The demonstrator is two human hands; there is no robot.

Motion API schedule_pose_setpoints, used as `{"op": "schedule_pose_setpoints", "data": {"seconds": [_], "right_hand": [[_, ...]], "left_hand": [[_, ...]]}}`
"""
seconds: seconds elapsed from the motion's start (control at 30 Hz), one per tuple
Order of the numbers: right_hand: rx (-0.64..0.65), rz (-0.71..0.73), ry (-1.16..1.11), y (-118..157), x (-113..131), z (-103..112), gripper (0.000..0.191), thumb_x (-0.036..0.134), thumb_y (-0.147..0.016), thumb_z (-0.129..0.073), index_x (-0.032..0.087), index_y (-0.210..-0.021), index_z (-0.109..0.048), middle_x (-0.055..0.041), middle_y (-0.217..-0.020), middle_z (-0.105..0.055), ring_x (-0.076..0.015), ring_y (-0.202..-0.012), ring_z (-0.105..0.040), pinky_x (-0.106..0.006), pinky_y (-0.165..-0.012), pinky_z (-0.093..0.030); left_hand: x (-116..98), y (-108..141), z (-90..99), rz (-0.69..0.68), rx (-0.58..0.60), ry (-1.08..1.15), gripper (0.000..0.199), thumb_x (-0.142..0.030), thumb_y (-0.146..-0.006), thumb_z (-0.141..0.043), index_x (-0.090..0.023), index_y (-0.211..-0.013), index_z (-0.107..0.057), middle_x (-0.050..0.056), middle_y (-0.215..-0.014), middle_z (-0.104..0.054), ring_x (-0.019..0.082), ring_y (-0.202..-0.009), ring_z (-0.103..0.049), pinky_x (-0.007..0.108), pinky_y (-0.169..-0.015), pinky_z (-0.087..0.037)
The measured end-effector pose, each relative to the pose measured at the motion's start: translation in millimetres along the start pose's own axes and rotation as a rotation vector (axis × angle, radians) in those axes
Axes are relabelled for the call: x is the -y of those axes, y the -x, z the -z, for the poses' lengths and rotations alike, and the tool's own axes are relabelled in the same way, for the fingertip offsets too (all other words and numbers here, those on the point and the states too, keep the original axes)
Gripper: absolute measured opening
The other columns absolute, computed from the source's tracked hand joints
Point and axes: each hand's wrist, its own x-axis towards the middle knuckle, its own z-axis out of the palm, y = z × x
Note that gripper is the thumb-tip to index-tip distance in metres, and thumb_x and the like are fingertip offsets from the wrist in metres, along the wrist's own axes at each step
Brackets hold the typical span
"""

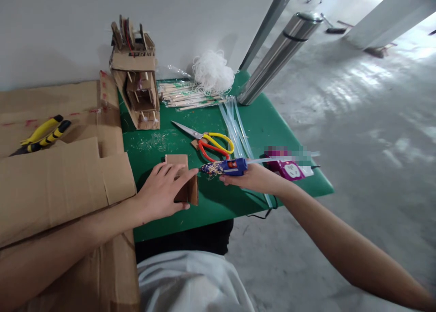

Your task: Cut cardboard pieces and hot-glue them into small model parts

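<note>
My right hand (250, 178) is closed around a blue hot glue gun (226, 167) lying level, with a clear glue stick sticking out of its back end. The gun's nozzle points left, close to the tip of my left index finger. My left hand (165, 187) grips a small folded cardboard piece (193, 189) on the green table, fingers over its top and thumb at the near side. Just beyond the gun lie scissors (216, 145) with one yellow and one red handle, blades apart. Part of the cardboard piece is hidden under my left hand.
Clear glue sticks (235, 121) lie near a purple-and-white box (289, 166). Behind are wrapped wooden sticks (190, 95), a heap of white rubber bands (214, 72), a metal cylinder (279, 60) and a cardboard structure (136, 82). Pliers (42, 135) rest on cardboard sheets (57, 185) at left.
</note>
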Motion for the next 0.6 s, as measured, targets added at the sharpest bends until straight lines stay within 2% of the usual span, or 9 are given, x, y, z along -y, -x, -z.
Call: {"op": "schedule_pose_setpoints", "data": {"seconds": [0.1,0.2,0.3,0.47,0.6], "right_hand": [[0.020,-0.052,-0.052,-1.6,4.5,-5.2,0.028,0.049,-0.076,-0.072,0.021,-0.079,-0.075,-0.0023,-0.071,-0.075,-0.0155,-0.057,-0.063,-0.028,-0.053,-0.052],[0.052,-0.034,-0.113,-2.0,5.0,-10.7,0.029,0.049,-0.074,-0.073,0.021,-0.076,-0.073,-0.0025,-0.069,-0.072,-0.0154,-0.058,-0.062,-0.028,-0.052,-0.052],[0.065,0.042,-0.145,-1.9,2.4,-14.4,0.028,0.049,-0.073,-0.073,0.021,-0.077,-0.073,-0.0022,-0.069,-0.071,-0.0176,-0.063,-0.065,-0.030,-0.058,-0.054],[0.036,0.065,-0.036,-4.3,0.2,-15.6,0.023,0.045,-0.077,-0.069,0.023,-0.071,-0.069,-0.0012,-0.067,-0.071,-0.0191,-0.067,-0.065,-0.032,-0.066,-0.055],[0.029,0.114,0.005,-7.2,-1.0,-16.7,0.021,0.042,-0.076,-0.067,0.022,-0.069,-0.068,-0.0017,-0.067,-0.070,-0.0202,-0.068,-0.065,-0.035,-0.072,-0.055]], "left_hand": [[-3.7,4.6,1.1,-0.008,0.002,-0.025,0.088,-0.056,-0.082,-0.072,-0.030,-0.156,-0.032,0.014,-0.150,-0.048,0.034,-0.135,-0.047,0.052,-0.116,-0.030],[-5.0,9.6,0.1,-0.007,0.004,-0.031,0.087,-0.055,-0.084,-0.070,-0.030,-0.157,-0.030,0.015,-0.152,-0.046,0.036,-0.139,-0.043,0.053,-0.117,-0.030],[-3.1,11.9,-1.7,0.008,0.002,-0.004,0.087,-0.056,-0.084,-0.068,-0.029,-0.157,-0.030,0.015,-0.153,-0.046,0.035,-0.140,-0.042,0.053,-0.118,-0.029],[0.1,10.3,-5.3,0.012,0.001,0.023,0.088,-0.058,-0.083,-0.070,-0.033,-0.157,-0.030,0.014,-0.152,-0.046,0.035,-0.139,-0.044,0.054,-0.118,-0.029],[0.1,10.1,-7.5,0.009,-0.017,0.044,0.092,-0.056,-0.082,-0.071,-0.026,-0.157,-0.028,0.015,-0.152,-0.047,0.034,-0.139,-0.044,0.053,-0.119,-0.028]]}}
